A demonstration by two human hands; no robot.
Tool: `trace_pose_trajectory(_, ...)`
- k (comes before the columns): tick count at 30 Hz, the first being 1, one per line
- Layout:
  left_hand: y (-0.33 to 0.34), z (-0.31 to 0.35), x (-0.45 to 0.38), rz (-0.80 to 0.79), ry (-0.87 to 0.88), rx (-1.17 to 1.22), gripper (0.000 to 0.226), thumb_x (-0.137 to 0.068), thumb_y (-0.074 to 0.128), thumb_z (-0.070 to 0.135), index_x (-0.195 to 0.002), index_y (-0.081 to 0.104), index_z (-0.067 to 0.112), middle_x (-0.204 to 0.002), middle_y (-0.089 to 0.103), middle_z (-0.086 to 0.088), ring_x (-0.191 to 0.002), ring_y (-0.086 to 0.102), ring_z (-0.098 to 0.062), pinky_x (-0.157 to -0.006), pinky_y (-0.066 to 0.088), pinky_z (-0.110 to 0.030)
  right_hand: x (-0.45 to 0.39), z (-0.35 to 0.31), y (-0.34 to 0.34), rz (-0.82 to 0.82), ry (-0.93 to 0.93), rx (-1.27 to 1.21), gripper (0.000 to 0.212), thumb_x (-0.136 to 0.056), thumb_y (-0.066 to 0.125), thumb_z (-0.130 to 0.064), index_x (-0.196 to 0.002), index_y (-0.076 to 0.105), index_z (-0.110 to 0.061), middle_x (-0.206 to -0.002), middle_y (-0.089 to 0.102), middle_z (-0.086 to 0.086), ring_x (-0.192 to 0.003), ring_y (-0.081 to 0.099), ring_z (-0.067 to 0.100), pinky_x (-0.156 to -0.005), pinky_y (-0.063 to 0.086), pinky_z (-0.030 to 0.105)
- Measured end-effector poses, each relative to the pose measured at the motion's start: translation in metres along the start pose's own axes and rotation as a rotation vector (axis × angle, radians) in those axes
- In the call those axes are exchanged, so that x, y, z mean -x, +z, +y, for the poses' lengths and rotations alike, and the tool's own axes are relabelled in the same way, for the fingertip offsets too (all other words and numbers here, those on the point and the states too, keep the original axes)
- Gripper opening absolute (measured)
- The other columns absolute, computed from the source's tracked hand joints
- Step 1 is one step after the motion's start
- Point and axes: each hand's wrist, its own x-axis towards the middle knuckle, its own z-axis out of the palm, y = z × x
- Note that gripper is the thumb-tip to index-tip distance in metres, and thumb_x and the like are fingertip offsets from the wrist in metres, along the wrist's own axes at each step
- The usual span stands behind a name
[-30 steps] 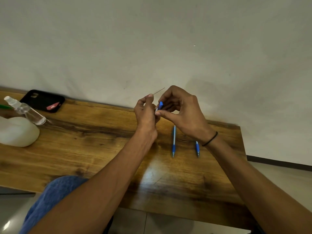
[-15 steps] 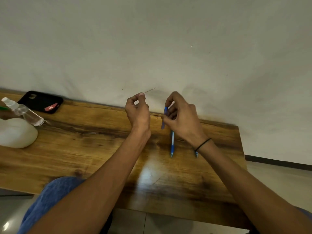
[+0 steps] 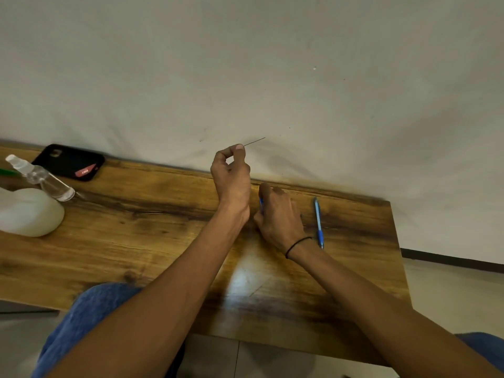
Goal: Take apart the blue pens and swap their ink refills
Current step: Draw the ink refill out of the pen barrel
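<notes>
Lowering to the wooden table (image 3: 136, 241), the right hand (image 3: 281, 219) has come down from the raised position it held half a second ago, and the blue pen part (image 3: 261, 204) carried in it is now brought to the tabletop. Only a sliver of blue is seen at the hand's left edge; whether the fingers still curl round it or are letting go cannot be told. The left hand (image 3: 231, 175) is kept raised, a thin ink refill (image 3: 255, 142) being pinched between thumb and forefinger, its free end pointing up and right. A second blue pen (image 3: 318, 223) is left lying whole just right of the right hand. From this it is judged that the first pen's body is being set aside, so the second can be opened next.
</notes>
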Motion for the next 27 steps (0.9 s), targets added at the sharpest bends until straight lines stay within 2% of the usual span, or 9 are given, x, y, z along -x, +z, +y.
trace_pose_trajectory(4,0.0,0.0,0.002,-0.011,-0.003,0.004,0.01,-0.107,0.06,0.021,-0.098,0.058,0.018,-0.059,0.04,0.0,-0.05,0.031,-0.011,-0.048,0.027,-0.025,0.002,0.002,0.01,-0.016,0.006,0.02,0.036,-0.081,0.071,-0.009,-0.11,0.049,-0.011,-0.09,0.063,0.014,-0.074,0.06,0.035,-0.06,0.052,0.043)
trace_pose_trajectory(10,-0.001,0.001,0.003,-0.032,-0.025,-0.019,0.008,-0.108,0.061,0.022,-0.103,0.059,0.015,-0.06,0.04,0.0,-0.049,0.032,-0.01,-0.048,0.028,-0.023,-0.001,0.004,0.003,0.048,0.004,-0.06,0.026,-0.091,0.069,-0.016,-0.111,0.054,-0.009,-0.091,0.065,0.012,-0.077,0.063,0.031,-0.063,0.053,0.04)
trace_pose_trajectory(13,-0.002,-0.001,0.001,-0.06,-0.087,-0.01,0.008,-0.108,0.061,0.022,-0.106,0.059,0.014,-0.057,0.039,0.003,-0.046,0.031,-0.009,-0.046,0.026,-0.022,-0.012,0.003,-0.019,0.138,0.09,-0.276,0.012,-0.091,0.068,-0.009,-0.102,0.064,-0.01,-0.079,0.071,0.005,-0.073,0.069,0.024,-0.068,0.06,0.042)
trace_pose_trajectory(15,-0.001,-0.006,0.003,-0.097,-0.157,0.008,0.007,-0.107,0.061,0.021,-0.104,0.059,0.016,-0.05,0.04,0.007,-0.043,0.031,-0.007,-0.043,0.026,-0.021,-0.019,0.004,-0.037,0.163,0.205,-0.565,0.009,-0.092,0.07,-0.004,-0.1,0.068,-0.008,-0.079,0.073,0.006,-0.072,0.073,0.023,-0.069,0.064,0.043)
trace_pose_trajectory(19,0.001,-0.014,0.011,-0.156,-0.285,0.036,0.006,-0.106,0.061,0.022,-0.103,0.06,0.018,-0.049,0.042,0.009,-0.042,0.034,-0.006,-0.042,0.029,-0.02,-0.017,0.003,-0.058,0.108,0.382,-1.177,0.02,-0.097,0.068,0.002,-0.117,0.066,0.002,-0.086,0.076,0.013,-0.075,0.077,0.019,-0.068,0.066,0.034)
trace_pose_trajectory(21,0.002,-0.016,0.014,-0.177,-0.322,0.058,0.007,-0.106,0.061,0.022,-0.102,0.06,0.016,-0.048,0.043,0.009,-0.04,0.035,-0.004,-0.04,0.031,-0.019,-0.015,0.001,-0.061,0.101,0.399,-1.286,0.022,-0.097,0.067,0.002,-0.119,0.066,0.002,-0.089,0.076,0.014,-0.078,0.078,0.019,-0.067,0.065,0.031)
trace_pose_trajectory(27,0.005,-0.02,0.02,-0.216,-0.325,0.049,0.009,-0.105,0.063,0.024,-0.107,0.062,0.015,-0.049,0.044,0.009,-0.04,0.036,-0.003,-0.039,0.032,-0.017,-0.013,0.003,-0.062,0.146,0.383,-1.31,0.024,-0.098,0.071,-0.005,-0.118,0.066,0.007,-0.091,0.074,0.016,-0.074,0.076,0.016,-0.064,0.062,0.028)
